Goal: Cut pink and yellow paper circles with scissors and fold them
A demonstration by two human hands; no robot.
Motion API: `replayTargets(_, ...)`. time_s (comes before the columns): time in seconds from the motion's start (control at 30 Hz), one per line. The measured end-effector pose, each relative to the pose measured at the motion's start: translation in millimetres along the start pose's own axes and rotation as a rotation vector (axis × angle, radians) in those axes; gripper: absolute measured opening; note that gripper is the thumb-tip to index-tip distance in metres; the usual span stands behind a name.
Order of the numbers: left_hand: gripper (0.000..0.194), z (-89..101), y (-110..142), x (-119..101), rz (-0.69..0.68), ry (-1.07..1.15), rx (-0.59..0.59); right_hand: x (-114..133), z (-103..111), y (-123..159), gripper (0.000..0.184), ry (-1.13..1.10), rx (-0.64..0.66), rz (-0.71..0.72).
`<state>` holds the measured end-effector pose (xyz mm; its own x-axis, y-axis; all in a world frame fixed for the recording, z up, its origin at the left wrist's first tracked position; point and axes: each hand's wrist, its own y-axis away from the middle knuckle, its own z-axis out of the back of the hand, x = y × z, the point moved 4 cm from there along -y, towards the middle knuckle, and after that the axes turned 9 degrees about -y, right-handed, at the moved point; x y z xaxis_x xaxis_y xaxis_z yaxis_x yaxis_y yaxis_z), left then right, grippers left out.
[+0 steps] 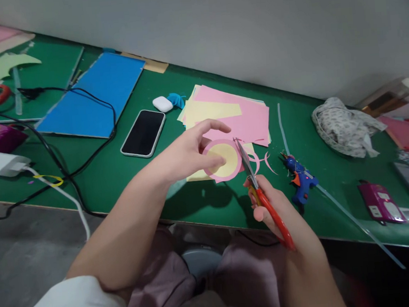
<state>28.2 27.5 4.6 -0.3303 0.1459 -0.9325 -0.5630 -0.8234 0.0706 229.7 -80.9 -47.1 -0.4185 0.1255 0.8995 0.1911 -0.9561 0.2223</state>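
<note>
My left hand (pixel 204 148) grips a paper disc (pixel 231 158), yellow in the middle with a pink ring around it, thumb on top. Scissors (pixel 255 182) with red handles sit in my right hand (pixel 271 198), and their blades point up beside the disc's right edge. Whether the blades touch the disc I cannot tell. Thin curved pink paper strips (pixel 270 163) lie just right of the blades. Beyond both hands is a stack of pink and yellow paper sheets (pixel 247 116) on the green table (pixel 202 206).
A phone (pixel 143 133), a white earbud case (pixel 162 104) and a blue board (pixel 95 98) lie to the left, crossed by black cables. On the right are a blue glue gun (pixel 301 178), glue sticks (pixel 361 225), a patterned cloth bundle (pixel 343 127) and a purple power strip (pixel 380 202).
</note>
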Motion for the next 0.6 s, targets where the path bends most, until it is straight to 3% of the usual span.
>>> replayTargets(0.6, 0.052, -3.5, -3, 6, 0.020, -0.028, 0.075, 0, 12, 6, 0.084, 0.069, 0.030, -0.060)
